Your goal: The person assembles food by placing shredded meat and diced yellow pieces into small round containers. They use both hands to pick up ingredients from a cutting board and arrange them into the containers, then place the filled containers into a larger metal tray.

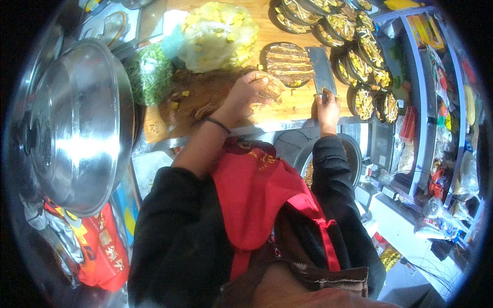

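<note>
At upper centre, a brown food piece (270, 89) is pinched by the left hand (250, 87); rightward, a cleaver (322, 69) is gripped by the right hand (328, 107).

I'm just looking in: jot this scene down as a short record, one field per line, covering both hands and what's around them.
Left hand: at a brown piece of food; exact grip unclear
Right hand: holds a cleaver, its wide dark blade pointing away from the person
Surface: wooden board
Beyond the hands: round black dish of brown strips
Right side: filled black bowls, clustered
Upper left: clear bag of yellow pieces; leafy greens
Clothing: red apron, dark sleeves
</note>
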The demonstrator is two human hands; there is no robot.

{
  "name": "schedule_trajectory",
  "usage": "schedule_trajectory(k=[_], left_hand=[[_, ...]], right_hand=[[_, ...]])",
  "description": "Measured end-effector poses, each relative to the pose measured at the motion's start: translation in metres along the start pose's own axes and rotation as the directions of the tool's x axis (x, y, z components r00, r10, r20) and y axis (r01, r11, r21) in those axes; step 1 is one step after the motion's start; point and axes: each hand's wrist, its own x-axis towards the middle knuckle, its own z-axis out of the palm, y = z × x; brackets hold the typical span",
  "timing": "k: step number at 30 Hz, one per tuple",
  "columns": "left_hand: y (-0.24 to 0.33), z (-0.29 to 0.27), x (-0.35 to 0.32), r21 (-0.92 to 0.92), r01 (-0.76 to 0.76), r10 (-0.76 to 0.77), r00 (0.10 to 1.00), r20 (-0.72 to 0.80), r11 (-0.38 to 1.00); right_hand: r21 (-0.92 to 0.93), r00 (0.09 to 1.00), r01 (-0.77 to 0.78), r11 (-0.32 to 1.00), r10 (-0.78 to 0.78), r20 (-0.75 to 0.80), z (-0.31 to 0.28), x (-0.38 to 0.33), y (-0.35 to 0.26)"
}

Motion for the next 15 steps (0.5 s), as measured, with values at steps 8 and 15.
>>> schedule_trajectory(k=[8, 15], left_hand=[[-0.024, 0.038, 0.017, -0.079, -0.064, 0.071, 0.993, 0.097, 0.995], [-0.023, 0.052, 0.022, 0.170, -0.164, 0.172, 0.985, -0.033, 0.972]], right_hand=[[0.923, 0.924, -0.295, 0.246, -0.173, 0.342, -0.033, -0.018, -0.054], [0.916, 0.914, -0.244, 0.318, -0.240, 0.326, -0.038, -0.001, -0.060]])
